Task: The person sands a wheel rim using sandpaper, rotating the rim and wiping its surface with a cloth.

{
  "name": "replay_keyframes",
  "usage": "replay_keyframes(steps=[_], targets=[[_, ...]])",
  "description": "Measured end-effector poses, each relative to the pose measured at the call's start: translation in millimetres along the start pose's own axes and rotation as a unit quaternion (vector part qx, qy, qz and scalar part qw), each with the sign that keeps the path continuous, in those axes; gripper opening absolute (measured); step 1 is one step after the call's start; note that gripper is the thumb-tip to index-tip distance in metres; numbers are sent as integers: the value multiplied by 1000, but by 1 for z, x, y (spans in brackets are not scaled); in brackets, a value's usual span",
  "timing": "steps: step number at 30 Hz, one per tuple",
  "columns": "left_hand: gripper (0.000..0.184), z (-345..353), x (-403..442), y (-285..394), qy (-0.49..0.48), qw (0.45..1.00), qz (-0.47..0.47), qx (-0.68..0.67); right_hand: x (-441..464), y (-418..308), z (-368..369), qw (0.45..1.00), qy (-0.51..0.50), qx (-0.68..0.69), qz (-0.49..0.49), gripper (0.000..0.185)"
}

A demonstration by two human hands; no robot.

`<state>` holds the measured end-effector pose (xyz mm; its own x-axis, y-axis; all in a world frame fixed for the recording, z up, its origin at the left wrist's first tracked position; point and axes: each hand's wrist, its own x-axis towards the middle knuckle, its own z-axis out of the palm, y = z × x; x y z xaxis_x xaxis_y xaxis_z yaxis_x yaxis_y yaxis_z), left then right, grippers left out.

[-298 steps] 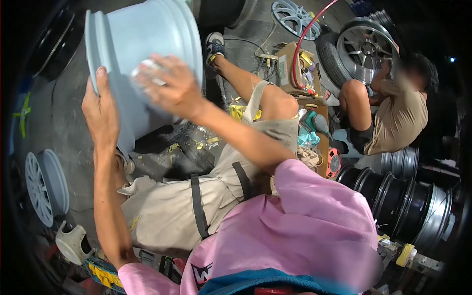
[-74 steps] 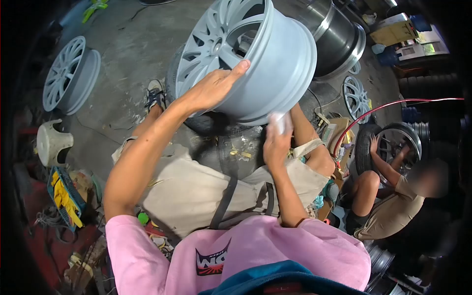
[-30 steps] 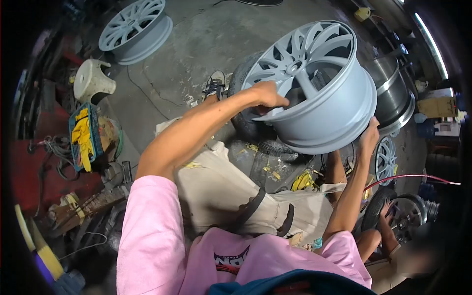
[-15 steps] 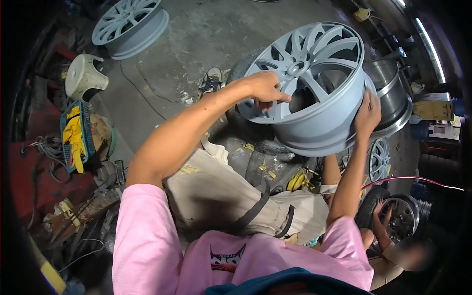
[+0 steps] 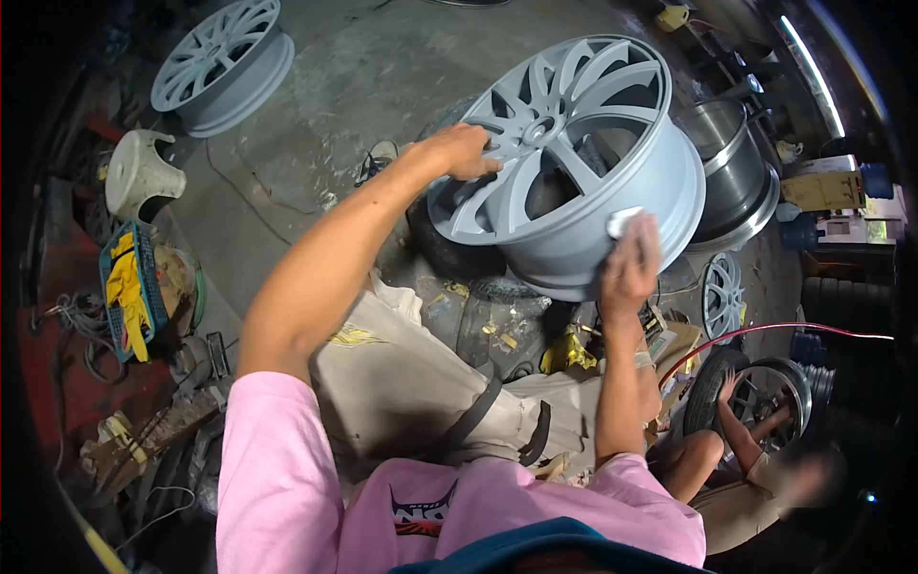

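A light grey alloy wheel is tilted in front of me, its spoked face turned up and towards my left, above a dark tire. My left hand is at the near-left spokes, fingers curled into a gap and hooked on the wheel. Lower on the wheel's outer barrel, my right hand presses a small white pad to the surface. The pad's exact material is unclear, and part of it is behind the fingers.
Another grey wheel lies at upper left, near a white stool and a blue basket with yellow gloves. Bare metal rims stand at right. A co-worker handles a wheel at lower right; a red hose runs nearby.
My right hand has come from the barrel's far right down to its near side, where the white pad now shows. The left hand has shifted from a pointing pose to curled fingers at the spokes.
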<state>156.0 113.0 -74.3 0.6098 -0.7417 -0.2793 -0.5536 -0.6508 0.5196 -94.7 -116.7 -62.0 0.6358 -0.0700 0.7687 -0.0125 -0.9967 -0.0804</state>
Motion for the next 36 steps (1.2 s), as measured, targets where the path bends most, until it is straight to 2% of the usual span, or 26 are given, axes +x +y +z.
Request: replay_keyframes(steps=[1,3,4,5,7,9,11,12,13,15,16,17,19,21,23,26,28,29,30,33,35,36], targets=[[68,7,-1,-1,-6,1000,-1,-3,-3,24,-8,999,12,-32,38,32],[68,7,0,0,-48,999,-13,12,50,69,-18,985,-53,-70,148,31],[68,7,0,3,-45,999,-14,14,77,100,-11,985,-91,-27,145,35],[67,8,2,7,-61,998,-23,19,105,128,2,981,-128,17,142,40],[66,19,8,6,-76,996,-35,27,158,158,34,942,-268,-63,192,43],[59,34,23,0,-118,992,-23,38,177,200,84,914,-290,-1,282,47],[56,32,17,8,-126,990,-28,53,165,165,87,945,-162,166,230,50],[54,32,17,10,-133,989,-37,61,162,112,57,955,-152,147,209,49],[54,33,20,8,-135,988,-35,62,144,61,35,965,-83,174,178,45],[51,41,25,2,-107,993,-13,54,78,-9,21,983,13,112,142,38],[51,32,18,11,-136,990,-33,14,41,-32,21,988,19,78,131,37],[51,33,19,10,-138,990,-34,22,4,-32,22,998,3,31,59,36],[47,44,20,7,-132,990,-43,34,14,-34,26,998,45,-4,49,36],[44,36,8,18,-149,986,-75,7,68,-8,33,992,54,45,108,35],[42,26,7,26,-153,983,-104,-22,139,22,30,958,-31,178,221,40],[38,23,7,32,-186,976,-116,-2,194,89,86,933,-49,233,269,46],[37,21,6,35,-189,976,-106,12,207,99,97,867,-85,313,378,49],[37,21,7,35,-189,976,-103,12,196,82,83,919,-27,280,276,46],[34,24,9,33,-189,976,-110,15,180,52,62,944,25,263,199,40],[31,30,10,30,-181,978,-106,13,87,-31,33,981,139,101,96,26],[31,28,10,24,-169,980,-104,11,36,-68,13,992,77,93,32,26],[31,29,10,24,-167,981,-100,9,36,-63,18,993,89,77,17,26]])
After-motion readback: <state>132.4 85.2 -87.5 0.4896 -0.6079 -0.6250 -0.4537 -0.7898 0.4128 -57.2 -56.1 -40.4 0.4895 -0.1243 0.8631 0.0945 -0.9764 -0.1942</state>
